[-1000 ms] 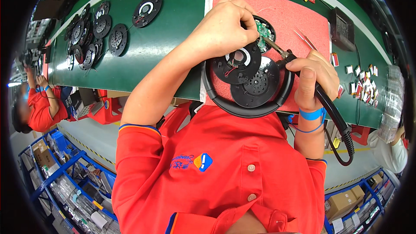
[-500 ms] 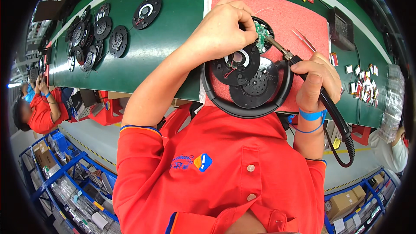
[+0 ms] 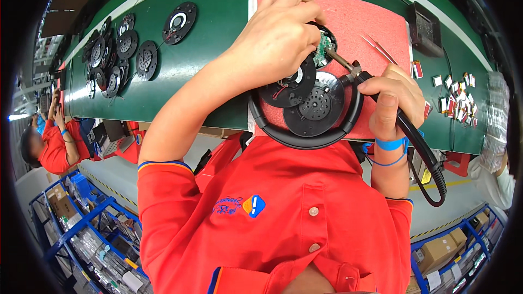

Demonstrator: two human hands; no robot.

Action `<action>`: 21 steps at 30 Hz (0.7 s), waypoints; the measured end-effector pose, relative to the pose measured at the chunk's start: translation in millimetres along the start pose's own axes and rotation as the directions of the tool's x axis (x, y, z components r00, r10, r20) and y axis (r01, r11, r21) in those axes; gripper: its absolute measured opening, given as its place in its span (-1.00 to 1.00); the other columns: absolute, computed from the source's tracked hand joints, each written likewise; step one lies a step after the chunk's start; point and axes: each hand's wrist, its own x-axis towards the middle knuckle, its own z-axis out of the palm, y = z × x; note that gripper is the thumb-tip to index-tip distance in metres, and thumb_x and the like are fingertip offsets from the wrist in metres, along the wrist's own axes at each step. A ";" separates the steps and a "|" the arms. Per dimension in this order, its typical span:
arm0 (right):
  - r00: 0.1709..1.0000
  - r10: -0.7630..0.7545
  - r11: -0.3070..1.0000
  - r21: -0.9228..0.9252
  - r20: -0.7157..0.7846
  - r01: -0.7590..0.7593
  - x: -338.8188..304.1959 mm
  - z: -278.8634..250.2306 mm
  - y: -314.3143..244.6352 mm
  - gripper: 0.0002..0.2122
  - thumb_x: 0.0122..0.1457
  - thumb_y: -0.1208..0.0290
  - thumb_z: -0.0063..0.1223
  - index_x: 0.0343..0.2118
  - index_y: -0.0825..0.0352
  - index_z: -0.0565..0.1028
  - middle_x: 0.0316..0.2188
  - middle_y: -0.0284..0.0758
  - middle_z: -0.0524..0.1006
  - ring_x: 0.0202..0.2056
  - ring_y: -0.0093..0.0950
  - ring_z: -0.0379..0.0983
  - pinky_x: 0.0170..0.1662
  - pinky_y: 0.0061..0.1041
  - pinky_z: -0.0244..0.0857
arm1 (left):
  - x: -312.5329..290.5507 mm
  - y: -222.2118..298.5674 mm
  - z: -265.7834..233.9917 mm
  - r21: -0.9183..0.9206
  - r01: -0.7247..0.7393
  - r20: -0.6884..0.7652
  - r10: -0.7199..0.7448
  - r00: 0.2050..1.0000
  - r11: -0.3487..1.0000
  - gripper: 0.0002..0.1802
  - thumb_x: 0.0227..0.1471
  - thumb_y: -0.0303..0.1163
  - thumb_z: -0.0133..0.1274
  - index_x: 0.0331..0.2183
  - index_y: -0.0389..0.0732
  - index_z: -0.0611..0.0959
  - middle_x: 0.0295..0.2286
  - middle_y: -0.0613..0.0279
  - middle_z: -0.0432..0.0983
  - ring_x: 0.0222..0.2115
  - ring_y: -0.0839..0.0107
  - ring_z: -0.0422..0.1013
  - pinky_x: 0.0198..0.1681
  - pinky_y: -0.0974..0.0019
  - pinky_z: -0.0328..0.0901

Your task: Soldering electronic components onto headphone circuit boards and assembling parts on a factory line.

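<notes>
My right hand [image 3: 396, 100] is closed around a black soldering iron [image 3: 409, 129], whose metal tip reaches the green circuit board [image 3: 323, 49] in an ear cup. My left hand [image 3: 286, 31] is at the cup's left edge, fingers bent inward; whatever they pinch is hidden. Below lies a black headphone headband [image 3: 305, 140], curving toward me. Inside its curve a round black speaker plate [image 3: 289, 91] with a white ring and red wire overlaps a second plate [image 3: 316, 108] with holes in its centre.
A pink foam mat [image 3: 365, 22] lies under the work, with tweezers [image 3: 378, 48] on it. Several speaker plates [image 3: 126, 44] sit at left on the green table [image 3: 218, 27]. Several small battery packs [image 3: 462, 100] lie at right, near a black box [image 3: 425, 30]. A co-worker [image 3: 57, 141] sits far left.
My left fingers have shifted lower over the ear cup's edge and curled more. The soldering iron's tip stays at the circuit board. The whole view has shifted slightly.
</notes>
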 end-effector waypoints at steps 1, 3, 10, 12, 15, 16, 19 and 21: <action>1.000 0.001 1.000 0.009 0.022 -0.001 0.1 -0.6 -0.7 -0.65 0.22 0.27 -0.13 -0.60 0.43 0.46 -0.72 -0.31 0.40 -0.70 -0.52 0.18 -0.62 -0.53 -0.03 | 1.2 0.6 -0.8 0.036 -0.025 0.014 0.025 1.000 0.999 -0.93 -0.26 -0.51 0.15 -0.55 -0.25 0.61 -0.28 0.30 0.48 -0.09 0.25 0.29 -0.04 0.18 0.16; 0.998 -0.006 1.000 0.008 0.062 0.006 3.1 -4.4 -0.4 -0.78 0.14 0.37 -0.05 -0.57 0.38 0.48 -0.73 -0.33 0.40 -0.71 -0.50 0.23 -0.62 -0.54 0.04 | 3.1 1.8 -2.0 0.071 -0.053 0.029 0.051 0.998 0.996 -0.93 -0.25 -0.51 0.15 -0.55 -0.26 0.61 -0.28 0.30 0.48 -0.08 0.25 0.29 -0.03 0.17 0.14; 0.994 -0.028 0.999 -0.012 0.102 0.030 4.8 -2.6 -0.1 -0.90 0.04 0.46 0.07 -0.56 0.32 0.51 -0.76 -0.37 0.39 -0.73 -0.48 0.29 -0.64 -0.56 0.12 | 6.3 2.8 -3.7 0.157 -0.116 0.099 0.101 0.990 0.981 -0.93 -0.23 -0.50 0.14 -0.55 -0.28 0.62 -0.28 0.27 0.48 -0.06 0.27 0.29 -0.01 0.11 0.12; 0.995 -0.019 1.000 -0.016 0.101 0.020 3.7 -0.4 -1.9 -0.81 0.12 0.40 -0.01 -0.57 0.36 0.49 -0.74 -0.36 0.39 -0.72 -0.49 0.24 -0.62 -0.54 0.08 | 7.4 3.6 -4.2 0.169 -0.120 0.109 0.102 0.989 0.978 -0.94 -0.22 -0.50 0.13 -0.56 -0.28 0.62 -0.27 0.26 0.49 -0.06 0.26 0.29 -0.01 0.10 0.12; 0.995 -0.012 1.000 -0.025 0.103 0.015 3.2 0.2 -2.6 -0.73 0.19 0.35 -0.10 -0.58 0.39 0.47 -0.72 -0.35 0.39 -0.71 -0.50 0.19 -0.61 -0.51 0.04 | 9.1 5.1 -4.2 0.196 -0.130 0.136 0.104 0.985 0.972 -0.94 -0.20 -0.50 0.12 -0.56 -0.29 0.62 -0.28 0.24 0.50 -0.05 0.26 0.30 0.00 0.09 0.12; 0.994 -0.015 0.999 -0.029 0.106 0.018 3.2 0.3 -2.7 -0.73 0.19 0.35 -0.10 -0.58 0.39 0.47 -0.72 -0.35 0.39 -0.71 -0.50 0.19 -0.61 -0.51 0.04 | 9.1 5.6 -4.0 0.206 -0.134 0.138 0.106 0.985 0.969 -0.94 -0.20 -0.50 0.12 -0.57 -0.29 0.62 -0.29 0.23 0.50 -0.05 0.25 0.30 0.00 0.08 0.12; 0.994 -0.037 0.999 -0.030 0.104 0.040 3.3 0.3 -1.7 -0.74 0.18 0.36 -0.10 -0.58 0.39 0.48 -0.71 -0.35 0.40 -0.71 -0.49 0.20 -0.61 -0.52 0.06 | 9.9 6.7 -3.8 0.218 -0.138 0.147 0.107 0.983 0.966 -0.94 -0.20 -0.50 0.11 -0.58 -0.29 0.61 -0.30 0.22 0.51 -0.05 0.25 0.31 0.01 0.07 0.12; 0.994 -0.045 0.999 -0.025 0.099 0.047 3.4 0.7 -1.3 -0.74 0.18 0.37 -0.10 -0.58 0.39 0.48 -0.71 -0.34 0.41 -0.71 -0.49 0.21 -0.61 -0.52 0.06 | 10.5 7.8 -3.7 0.220 -0.139 0.156 0.106 0.982 0.965 -0.93 -0.19 -0.50 0.11 -0.59 -0.29 0.60 -0.30 0.21 0.51 -0.05 0.24 0.31 0.02 0.06 0.12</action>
